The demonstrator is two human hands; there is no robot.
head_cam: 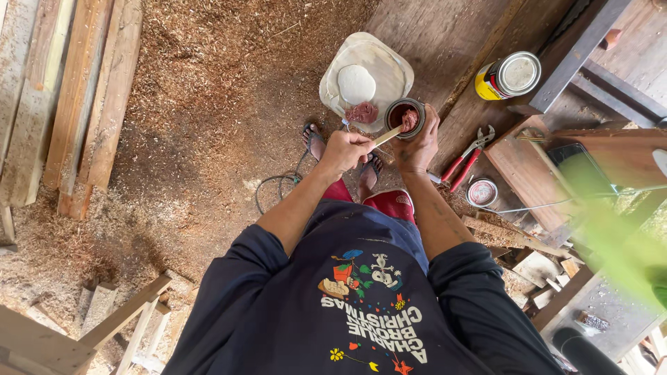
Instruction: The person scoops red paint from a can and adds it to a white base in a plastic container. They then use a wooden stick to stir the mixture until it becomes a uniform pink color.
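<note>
Seen from above, standing on a floor (208, 104) thick with sawdust. Left hand (345, 151) closed around a thin wooden stick (387, 135), fingers pinched tight on its near end, far end dipped into a small round tin (404, 117) of reddish-brown paste. Right hand (419, 142) cupped under and around that tin, fingers wrapped about its side, holding it up in front of the body, above the sandalled feet (315, 140). Just beyond the tin, on the floor, a pale plastic lid or tray (375, 62) with a white round lump (356, 84) and a dab of the same reddish paste (362, 112) at its near edge. To the right, on the wooden worktop (445, 42), a yellow can (508, 76) lying on its side, well apart from the hands. Nearer, red-handled pliers (467, 159) just beside the right wrist, and a small round tin lid (482, 192) near them. Planks (90, 97) stacked at far left, a dark cable (274, 186) looped on the sawdust near the feet.
</note>
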